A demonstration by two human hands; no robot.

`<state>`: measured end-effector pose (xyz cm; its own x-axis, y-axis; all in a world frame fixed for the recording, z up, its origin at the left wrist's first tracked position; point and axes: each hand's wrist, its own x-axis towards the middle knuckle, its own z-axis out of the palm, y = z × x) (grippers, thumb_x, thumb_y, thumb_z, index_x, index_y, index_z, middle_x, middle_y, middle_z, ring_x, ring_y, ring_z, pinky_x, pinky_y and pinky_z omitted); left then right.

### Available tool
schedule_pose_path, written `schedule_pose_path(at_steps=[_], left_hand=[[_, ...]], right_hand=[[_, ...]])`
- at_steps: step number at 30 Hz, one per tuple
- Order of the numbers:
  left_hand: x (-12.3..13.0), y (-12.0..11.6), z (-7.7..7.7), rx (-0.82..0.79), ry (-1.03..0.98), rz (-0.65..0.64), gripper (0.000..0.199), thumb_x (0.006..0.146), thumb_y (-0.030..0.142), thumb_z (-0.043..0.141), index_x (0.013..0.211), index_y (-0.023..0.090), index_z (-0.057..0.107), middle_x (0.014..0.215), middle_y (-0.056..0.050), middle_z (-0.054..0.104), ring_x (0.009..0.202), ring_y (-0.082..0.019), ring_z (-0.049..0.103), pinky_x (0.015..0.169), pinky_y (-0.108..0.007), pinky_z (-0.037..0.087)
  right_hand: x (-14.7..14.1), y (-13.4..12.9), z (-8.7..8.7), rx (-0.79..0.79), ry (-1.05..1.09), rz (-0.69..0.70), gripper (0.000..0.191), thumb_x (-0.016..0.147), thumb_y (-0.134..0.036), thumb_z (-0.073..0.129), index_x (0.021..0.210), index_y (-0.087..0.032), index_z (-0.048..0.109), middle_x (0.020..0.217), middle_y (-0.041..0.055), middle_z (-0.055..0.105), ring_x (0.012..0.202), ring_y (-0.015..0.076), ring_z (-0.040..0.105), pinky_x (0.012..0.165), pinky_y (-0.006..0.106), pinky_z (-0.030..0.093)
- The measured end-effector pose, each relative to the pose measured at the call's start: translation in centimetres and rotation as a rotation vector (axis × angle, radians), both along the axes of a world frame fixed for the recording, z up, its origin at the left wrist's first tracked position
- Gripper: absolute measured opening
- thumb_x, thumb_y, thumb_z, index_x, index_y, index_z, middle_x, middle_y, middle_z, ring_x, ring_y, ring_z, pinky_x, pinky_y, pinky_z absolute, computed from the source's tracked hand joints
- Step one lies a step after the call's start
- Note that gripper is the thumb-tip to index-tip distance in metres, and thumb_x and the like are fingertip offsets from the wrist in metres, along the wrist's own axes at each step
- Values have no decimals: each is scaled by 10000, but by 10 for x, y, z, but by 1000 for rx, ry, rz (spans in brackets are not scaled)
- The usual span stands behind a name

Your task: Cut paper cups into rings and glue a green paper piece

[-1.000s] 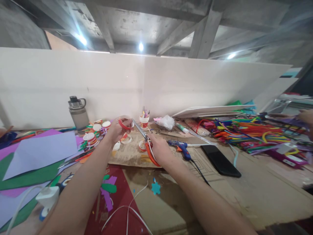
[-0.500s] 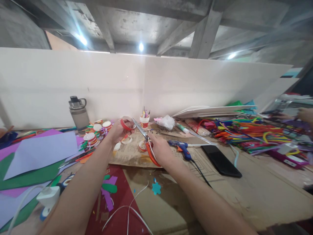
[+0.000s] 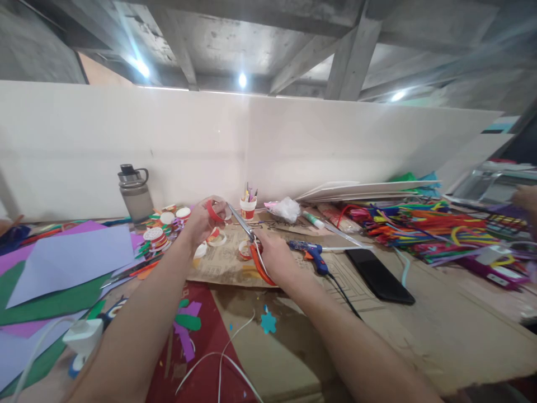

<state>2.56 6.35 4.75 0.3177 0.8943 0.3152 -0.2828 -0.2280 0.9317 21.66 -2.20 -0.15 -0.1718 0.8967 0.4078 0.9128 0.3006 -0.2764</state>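
Note:
My left hand (image 3: 200, 224) pinches a red-and-white ring (image 3: 215, 212) that looks cut from a paper cup. My right hand (image 3: 274, 256) grips scissors (image 3: 243, 223) with orange handles, fingers wrapped round them. The blades point up and left, their tips beside the ring; whether they touch it I cannot tell. Below the ring, pale ring-shaped pieces (image 3: 217, 239) lie on brown cardboard. Under the scissors sits a small red-and-white cup piece (image 3: 244, 250). Several decorated red-and-white cup pieces (image 3: 155, 238) stand left of my left hand.
A glue gun (image 3: 312, 254) and a black phone (image 3: 380, 276) lie to the right, before heaped pipe cleaners (image 3: 419, 221). Behind are a cup of pens (image 3: 248, 209) and a water bottle (image 3: 135, 195). Coloured sheets (image 3: 75, 260) cover the left side. Another person's hand (image 3: 525, 198) shows far right.
My left hand has turned slightly, and the ring now appears narrower and tilted in its fingers. My right hand and the scissors stay almost still. The other person's hand at far right has shifted.

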Motion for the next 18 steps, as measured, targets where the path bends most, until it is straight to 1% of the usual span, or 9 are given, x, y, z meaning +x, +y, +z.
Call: schedule_pose_path(at_steps=[5,10,15,18], left_hand=[[1,1,-1,59,-17,11,312,697,378,783,750,162,565,615,-7,625,501,-147,617,384,-198,404],[3,3,-6,59,2,-23,318,691,376,798,779,152,591,629,-19,643,513,-140,622,401,-195,420],[3,4,-6,64,1,-36,332,685,385,800,765,148,582,629,-19,630,502,-137,613,390,-199,411],[2,2,-4,62,5,-40,326,687,374,798,748,147,572,629,-23,628,502,-137,611,393,-198,405]], right_hand=[[-1,-1,1,-21,-28,-27,363,948,-333,425,1275,-218,530,913,79,715,786,205,645,626,272,344],[-1,2,-1,-1,-50,-40,390,958,-318,409,1325,-215,492,981,87,707,827,213,652,666,282,371],[-1,3,-2,0,-55,-52,400,964,-338,403,1335,-210,483,945,88,716,818,218,658,671,285,382],[-1,2,-2,14,-52,-44,387,956,-311,409,1318,-207,498,935,88,716,814,221,656,662,287,378]])
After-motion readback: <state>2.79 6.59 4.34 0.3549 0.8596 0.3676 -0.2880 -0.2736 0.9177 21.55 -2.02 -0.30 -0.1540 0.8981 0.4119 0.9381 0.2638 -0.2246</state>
